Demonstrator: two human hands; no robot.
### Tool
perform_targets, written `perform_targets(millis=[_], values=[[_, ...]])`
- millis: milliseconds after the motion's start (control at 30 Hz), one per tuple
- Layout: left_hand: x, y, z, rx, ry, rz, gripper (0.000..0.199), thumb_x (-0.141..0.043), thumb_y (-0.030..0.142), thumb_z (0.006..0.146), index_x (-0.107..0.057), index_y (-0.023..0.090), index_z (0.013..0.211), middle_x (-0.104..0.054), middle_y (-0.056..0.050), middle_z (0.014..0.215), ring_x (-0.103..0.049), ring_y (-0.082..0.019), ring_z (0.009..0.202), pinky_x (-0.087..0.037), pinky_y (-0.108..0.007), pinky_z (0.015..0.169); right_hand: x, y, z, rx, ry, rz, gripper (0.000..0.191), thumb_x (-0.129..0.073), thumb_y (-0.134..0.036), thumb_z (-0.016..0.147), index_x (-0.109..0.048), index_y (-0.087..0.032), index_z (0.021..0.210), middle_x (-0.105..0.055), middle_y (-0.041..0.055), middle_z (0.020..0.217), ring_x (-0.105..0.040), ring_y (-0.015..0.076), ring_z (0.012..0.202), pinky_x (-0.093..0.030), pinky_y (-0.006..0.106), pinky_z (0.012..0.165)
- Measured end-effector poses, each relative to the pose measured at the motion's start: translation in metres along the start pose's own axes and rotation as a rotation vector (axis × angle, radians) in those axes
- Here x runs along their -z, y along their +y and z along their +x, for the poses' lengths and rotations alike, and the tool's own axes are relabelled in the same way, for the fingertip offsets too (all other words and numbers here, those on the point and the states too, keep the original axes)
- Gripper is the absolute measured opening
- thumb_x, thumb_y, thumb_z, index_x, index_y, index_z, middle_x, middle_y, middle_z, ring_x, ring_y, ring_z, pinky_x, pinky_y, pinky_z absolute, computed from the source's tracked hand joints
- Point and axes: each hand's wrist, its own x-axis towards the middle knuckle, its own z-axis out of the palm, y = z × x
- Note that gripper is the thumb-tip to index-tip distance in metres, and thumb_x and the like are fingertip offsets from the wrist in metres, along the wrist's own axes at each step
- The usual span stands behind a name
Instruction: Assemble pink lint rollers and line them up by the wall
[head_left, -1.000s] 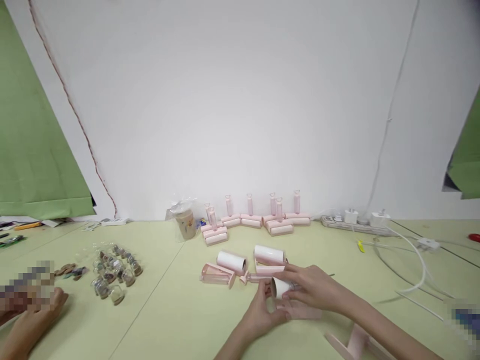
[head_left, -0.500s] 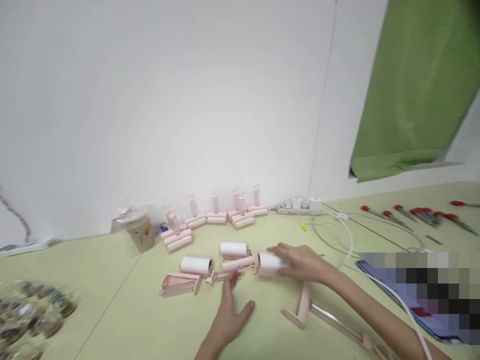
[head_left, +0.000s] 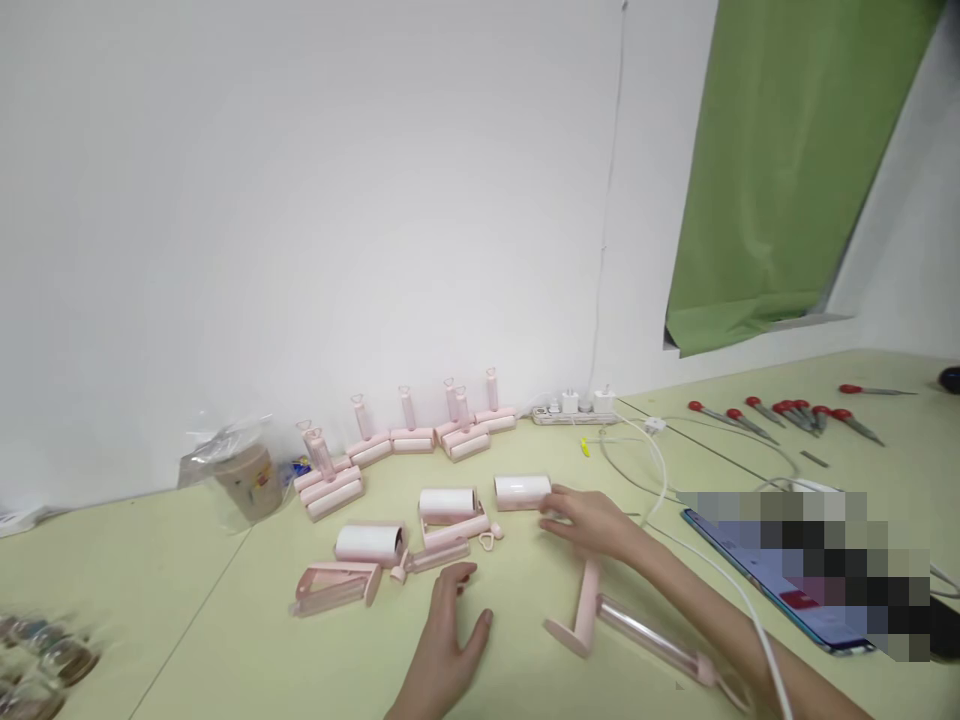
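My right hand (head_left: 589,520) is beside the right end of a white roll (head_left: 522,491), its fingers apart and touching or nearly touching it. My left hand (head_left: 450,640) rests low in the middle with thumb and fingers apart, holding nothing. Beyond it lie a clear tube (head_left: 439,555), a small pink heart-shaped ring (head_left: 487,541), a pink frame (head_left: 456,530) and a second white roll (head_left: 448,503). Farther left are a third white roll (head_left: 369,543) and another pink frame (head_left: 341,580). Under my right forearm, a pink bracket (head_left: 581,610) joins a clear handle (head_left: 652,638).
Several pink rollers (head_left: 412,440) with upright handles stand along the wall. A bagged cup (head_left: 251,480) is at left, near glassy items (head_left: 45,650). At right are a power strip (head_left: 574,416), white cables, red-handled tools (head_left: 787,408) and a phone (head_left: 772,580).
The white roll at my right hand now lies farther back, and that hand's fingers have loosened from around it. My left hand has drawn back from the clear tube. The whole view has shifted.
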Motion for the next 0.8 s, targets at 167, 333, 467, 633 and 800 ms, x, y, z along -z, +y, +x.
perform_targets(millis=[167,333,467,633,800], values=[[-0.009,0.019,-0.003,0.002,-0.049,-0.025,0.029,-0.043,0.032,0.084,-0.044,0.022,0.110,-0.048,-0.009,0.112,-0.043,-0.023,0.107,-0.033,-0.040,0.095,-0.009,0.017,-0.071,-0.050,-0.036,0.035,0.049,-0.065,-0.052,0.062,-0.058,-0.024,0.102,-0.065,-0.0001,0.065,-0.060,0.0222,0.055,-0.033,0.026,0.046],[-0.026,0.035,-0.004,0.050,-0.108,-0.080,0.027,-0.040,0.040,0.084,-0.049,0.021,0.101,-0.051,-0.007,0.098,-0.047,-0.020,0.092,-0.037,-0.036,0.086,-0.033,0.016,-0.094,0.004,0.042,-0.028,0.040,-0.069,-0.041,0.060,-0.052,-0.022,0.090,-0.065,-0.0016,0.065,-0.058,0.0210,0.048,-0.027,0.024,0.043],[-0.034,0.039,0.001,0.154,-0.200,-0.160,0.040,-0.039,0.052,0.082,-0.050,0.018,0.101,-0.052,-0.007,0.094,-0.050,-0.019,0.089,-0.039,-0.034,0.081,-0.038,0.000,-0.087,0.168,0.056,-0.084,0.005,-0.052,-0.020,0.073,-0.049,-0.022,0.069,-0.065,-0.0005,0.066,-0.061,0.0195,0.052,-0.024,0.025,0.046],[-0.035,0.035,0.005,0.340,-0.334,-0.490,0.067,-0.049,0.068,0.065,-0.042,0.016,0.106,-0.050,0.002,0.070,-0.054,-0.015,0.059,-0.043,-0.028,0.056,-0.038,-0.044,-0.071,0.390,0.089,-0.093,0.010,-0.053,-0.027,0.074,-0.050,-0.024,0.084,-0.065,-0.0014,0.079,-0.061,0.0168,0.058,-0.026,0.026,0.047],[-0.020,0.034,-0.005,0.449,-0.223,-0.514,0.064,-0.060,0.068,0.055,-0.044,0.020,0.093,-0.046,0.009,0.054,-0.048,-0.010,0.046,-0.040,-0.021,0.047,-0.039,-0.072,-0.064,0.506,0.103,-0.090,0.016,-0.050,-0.037,0.079,-0.051,-0.022,0.075,-0.066,-0.0019,0.066,-0.060,0.0159,0.051,-0.026,0.027,0.047]])
